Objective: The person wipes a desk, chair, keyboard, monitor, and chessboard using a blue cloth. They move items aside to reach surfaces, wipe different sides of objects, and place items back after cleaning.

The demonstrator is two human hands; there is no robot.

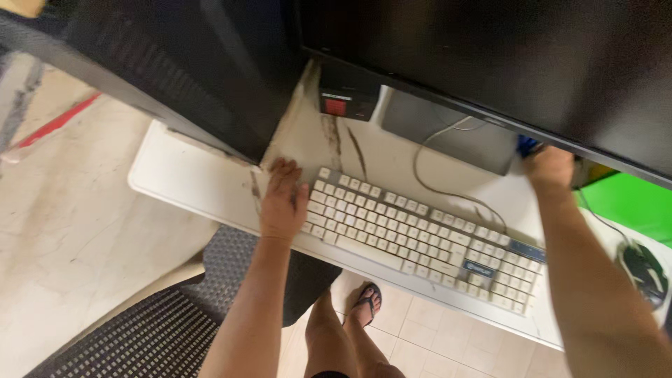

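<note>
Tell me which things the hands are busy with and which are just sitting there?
In use:
- left hand resting flat on the white desk beside the white keyboard
- right hand reaching under the black monitor

Lying about:
- computer mouse
- mesh chair
- black tower case

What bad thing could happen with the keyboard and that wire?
The keyboard lies close to the front edge of the white desk, so a push from the left hand might slide it off. The right hand reaches under the monitor near the grey cable and could snag it.
</note>
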